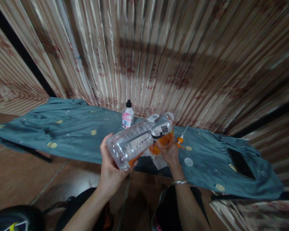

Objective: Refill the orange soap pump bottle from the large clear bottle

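A large clear plastic bottle is held tilted over the cloth-covered table, its base toward the lower left and its neck at the upper right. My left hand is wrapped round the base end. Below the neck end, my right hand has its fingers closed round an orange object, partly hidden by the bottle; its exact shape cannot be made out. More orange shows beneath the bottle. Behind it stands a small clear bottle with a black cap and a pink label.
An orange and white nozzle piece with a thin tube lies right of my right hand, near a round translucent disc. A dark phone lies on the blue-green cloth at the right. A pleated curtain hangs behind.
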Available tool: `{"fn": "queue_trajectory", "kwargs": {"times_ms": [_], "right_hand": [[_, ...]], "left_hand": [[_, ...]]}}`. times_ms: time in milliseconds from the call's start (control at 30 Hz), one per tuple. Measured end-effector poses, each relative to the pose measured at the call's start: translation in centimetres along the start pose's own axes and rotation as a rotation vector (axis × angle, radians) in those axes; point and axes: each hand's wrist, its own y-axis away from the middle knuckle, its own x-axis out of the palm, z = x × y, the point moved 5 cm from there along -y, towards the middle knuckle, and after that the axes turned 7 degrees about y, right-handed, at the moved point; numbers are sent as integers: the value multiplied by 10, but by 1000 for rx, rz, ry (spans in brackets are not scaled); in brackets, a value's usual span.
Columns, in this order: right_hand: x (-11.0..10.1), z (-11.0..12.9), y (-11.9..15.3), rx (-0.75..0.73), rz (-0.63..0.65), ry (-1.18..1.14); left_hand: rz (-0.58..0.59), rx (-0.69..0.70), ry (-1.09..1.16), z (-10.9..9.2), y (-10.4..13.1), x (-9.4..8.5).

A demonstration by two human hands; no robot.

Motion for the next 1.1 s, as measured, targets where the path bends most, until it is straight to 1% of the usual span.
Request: {"fn": "queue_trajectory", "kwargs": {"times_ms": [133,233,567,700,900,1100], "right_hand": [[0,2,0,-35,7,-10],[-1,1,0,-29,-5,13],[3,3,0,-71,-31,-4],[2,5,0,-53,-38,8],[2,6,-1,-38,-25,0],[2,8,0,-62,-29,-24]], "left_hand": [[-7,29,-8,0,0,-1],[-19,58,-17,-2,-1,-1],[-19,-11,-36,0,-2,-4],[-14,-23,-56,0,-2,-5],[-47,-10,-66,-1,-3,-6],[-33,3,-54,2,-2,-6]]}}
